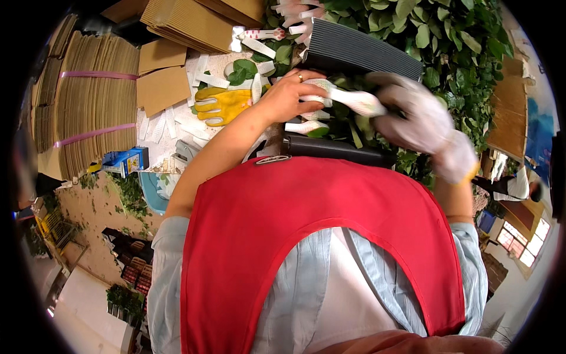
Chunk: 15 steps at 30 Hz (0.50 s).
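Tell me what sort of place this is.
Probably a flower packing workshop: heaps of green leafy stems, bundled stacks of flat cardboard, and white mesh sleeves that the left hand and gloved right hand hold.

A flower-packing workshop; bundled cardboard (88, 94) stacks beside the bench (177, 141); cut foliage (436, 35) heaped on it; net sleeves (206, 79) scattered there.

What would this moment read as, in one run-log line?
left hand bare, gripping white-netted flower bud | right hand gloved, on same bud | yellow glove lying nearby | leafy stems behind
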Available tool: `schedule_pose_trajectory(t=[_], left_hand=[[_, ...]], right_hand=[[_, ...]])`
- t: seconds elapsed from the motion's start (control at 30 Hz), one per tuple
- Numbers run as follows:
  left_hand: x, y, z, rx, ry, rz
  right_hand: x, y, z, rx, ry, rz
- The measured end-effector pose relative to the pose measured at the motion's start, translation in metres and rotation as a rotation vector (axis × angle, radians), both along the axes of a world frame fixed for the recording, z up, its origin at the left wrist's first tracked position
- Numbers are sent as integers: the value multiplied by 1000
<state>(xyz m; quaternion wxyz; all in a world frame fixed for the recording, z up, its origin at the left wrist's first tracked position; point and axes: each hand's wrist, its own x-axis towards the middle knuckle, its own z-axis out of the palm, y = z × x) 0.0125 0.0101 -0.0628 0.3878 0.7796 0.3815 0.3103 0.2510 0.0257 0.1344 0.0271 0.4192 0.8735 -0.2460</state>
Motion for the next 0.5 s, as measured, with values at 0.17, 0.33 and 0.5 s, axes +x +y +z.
schedule_pose_trajectory(t=[0.17,0.33,0.5], left_hand=[[-1,3,5,-9,-10,-37],[-1,-7,32,-639,-143,481],[29,-17,26,-407,-10,603]], right_hand=[[5,-7,-85,-77,332,224],[10,-14,-127,53,270,173],[11,-15,-129,53,250,187]])
